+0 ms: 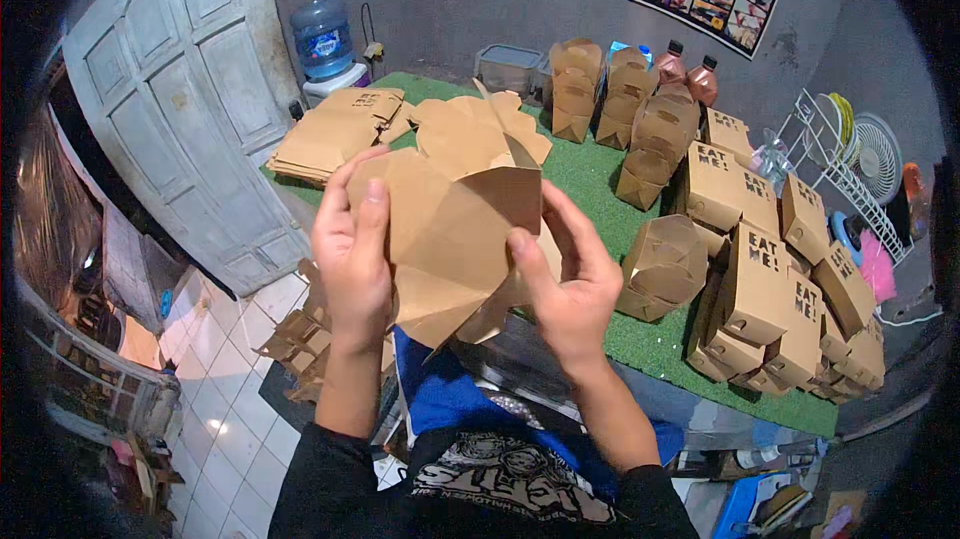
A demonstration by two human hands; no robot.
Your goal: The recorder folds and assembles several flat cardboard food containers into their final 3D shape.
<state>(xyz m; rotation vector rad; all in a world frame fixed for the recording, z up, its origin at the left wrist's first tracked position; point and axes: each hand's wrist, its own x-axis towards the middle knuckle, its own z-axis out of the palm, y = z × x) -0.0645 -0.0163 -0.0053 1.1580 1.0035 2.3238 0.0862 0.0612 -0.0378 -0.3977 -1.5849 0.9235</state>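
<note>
Both of my hands hold a partly folded brown cardboard food box (450, 234) up in front of me, above the near edge of the table. My left hand (350, 249) grips its left side, thumb on the face and fingers behind. On the right, my right hand (570, 284) presses its thumb against a folded panel, with its fingers round the back. Creases cross the cardboard, and some panels stand bent up. Just beyond it lie loose flat box blanks (465, 134). A stack of flat blanks (325, 139) lies to their left.
Green matting (580, 159) covers the table. Closed printed boxes (760, 284) are piled at the right; open-topped boxes (655, 144) stand in rows at the back. A dish rack (850, 169) is far right. Cardboard pieces (300, 344) lie low at the left, near a door (185, 89).
</note>
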